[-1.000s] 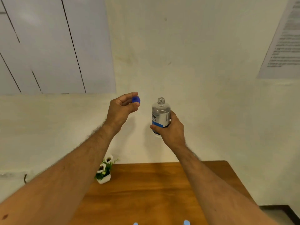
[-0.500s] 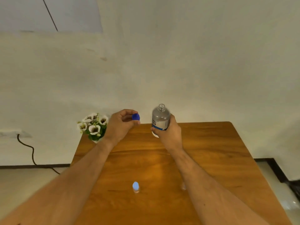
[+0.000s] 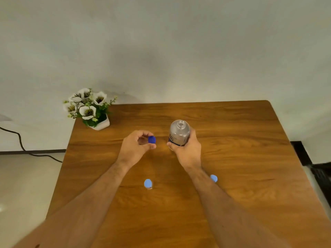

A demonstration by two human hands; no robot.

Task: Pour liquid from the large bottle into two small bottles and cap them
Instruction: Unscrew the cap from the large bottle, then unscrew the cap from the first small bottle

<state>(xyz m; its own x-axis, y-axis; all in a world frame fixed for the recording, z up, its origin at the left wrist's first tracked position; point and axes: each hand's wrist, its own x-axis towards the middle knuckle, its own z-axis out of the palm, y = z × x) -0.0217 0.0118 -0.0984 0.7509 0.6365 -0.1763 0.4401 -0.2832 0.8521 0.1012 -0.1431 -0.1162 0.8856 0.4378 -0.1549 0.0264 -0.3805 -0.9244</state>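
My right hand grips the large clear bottle around its lower body; it is upright, its neck is open and it carries a blue-and-white label. My left hand pinches the dark blue cap between thumb and fingertips, a little left of the bottle and apart from it. Two small bottles with light blue caps stand on the wooden table nearer to me: one between my forearms, the other partly hidden behind my right forearm.
A white pot of white flowers stands at the table's far left corner against the wall. A black cable runs along the floor at the left. The table's right edge drops to a dark floor strip.
The view has tilted downward, so the table and both small bottles now show. Both hands have lowered toward the table, still holding the cap and the large bottle.
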